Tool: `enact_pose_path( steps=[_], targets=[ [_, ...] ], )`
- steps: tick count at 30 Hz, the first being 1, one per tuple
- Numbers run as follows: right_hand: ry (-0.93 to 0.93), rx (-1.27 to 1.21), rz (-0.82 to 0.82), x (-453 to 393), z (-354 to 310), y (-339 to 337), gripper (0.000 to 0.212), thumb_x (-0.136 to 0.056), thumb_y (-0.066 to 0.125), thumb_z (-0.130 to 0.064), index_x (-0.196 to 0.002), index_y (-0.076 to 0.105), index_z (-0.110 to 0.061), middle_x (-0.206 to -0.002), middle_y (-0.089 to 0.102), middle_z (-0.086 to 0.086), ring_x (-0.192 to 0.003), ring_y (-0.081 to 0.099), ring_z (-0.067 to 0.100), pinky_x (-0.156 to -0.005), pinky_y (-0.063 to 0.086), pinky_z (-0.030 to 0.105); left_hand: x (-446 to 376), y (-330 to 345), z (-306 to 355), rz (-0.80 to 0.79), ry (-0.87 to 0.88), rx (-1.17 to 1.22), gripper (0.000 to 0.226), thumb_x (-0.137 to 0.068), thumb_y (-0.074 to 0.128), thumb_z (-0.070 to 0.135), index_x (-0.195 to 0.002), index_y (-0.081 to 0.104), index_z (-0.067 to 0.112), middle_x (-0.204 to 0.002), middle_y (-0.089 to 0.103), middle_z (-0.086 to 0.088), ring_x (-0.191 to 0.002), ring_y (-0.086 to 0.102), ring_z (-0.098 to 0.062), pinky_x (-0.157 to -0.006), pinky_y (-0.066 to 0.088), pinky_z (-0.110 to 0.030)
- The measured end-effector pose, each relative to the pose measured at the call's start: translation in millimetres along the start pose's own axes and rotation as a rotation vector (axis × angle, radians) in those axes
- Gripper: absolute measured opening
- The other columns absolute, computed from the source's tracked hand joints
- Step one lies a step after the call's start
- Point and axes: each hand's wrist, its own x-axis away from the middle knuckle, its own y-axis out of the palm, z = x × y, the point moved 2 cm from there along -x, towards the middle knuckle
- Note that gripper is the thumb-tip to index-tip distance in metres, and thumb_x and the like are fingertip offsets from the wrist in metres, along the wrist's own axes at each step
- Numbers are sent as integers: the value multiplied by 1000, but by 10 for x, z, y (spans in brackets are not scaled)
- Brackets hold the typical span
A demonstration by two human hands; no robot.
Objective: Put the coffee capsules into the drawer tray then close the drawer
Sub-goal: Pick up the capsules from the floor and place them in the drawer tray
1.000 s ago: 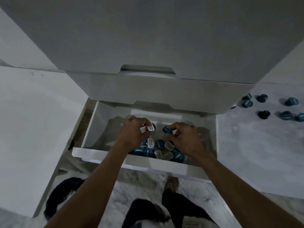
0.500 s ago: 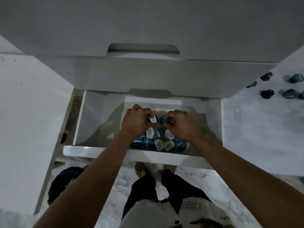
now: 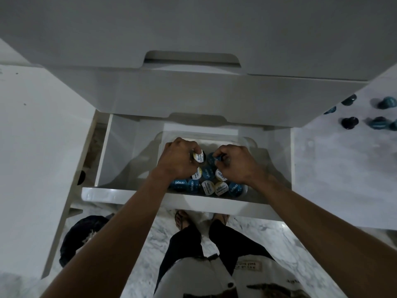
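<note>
1. Both arms were down in the open drawer (image 3: 150,195), over the clear drawer tray (image 3: 247,141) that sat in its right half.
2. My left hand (image 3: 179,161) was curled round a white-lidded capsule (image 3: 198,157), lid turned toward me, held just above the far row.
3. My right hand (image 3: 234,163) pinched a blue capsule (image 3: 216,159) at its fingertips, right beside the left one, the two nearly touching.
4. Below them, the capsules already in the tray (image 3: 207,186) filled the near rows, blue and white lids packed side by side.
5. So I judged this the placing step: two more going in, far part of the tray not yet filled.
6. More loose capsules (image 3: 378,122) lay on the worktop (image 3: 335,168) far right, well apart from the drawer, so closing wasn't due yet.
7. Next move, as I read it: lower each capsule into a free spot behind the near rows, let go, then reach right for the rest.
</note>
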Motion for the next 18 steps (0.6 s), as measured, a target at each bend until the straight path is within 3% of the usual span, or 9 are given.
enact_pose_path(
  steps=[4,18],
  targets=[
    [7,-28,-5,-17,4,21,22,-88,67,-15,-110,69,-16,-109,69,1,-90,60,8,-84,50,21,0,-5,-1,-16,-4,9,24,-79,71,16,-102,69,21,-104,66,-1,-107,56,-22,-96,45,-42],
    [-1,-76,-20,-77,-13,48,21,-89,66,-12,-109,70,-16,-105,71,3,-89,61,9,-82,48,20,1,-15,1,29,-19,-25,13,-81,73,23,-94,72,23,-100,70,2,-97,62,-16,-93,46,-31]
  ],
)
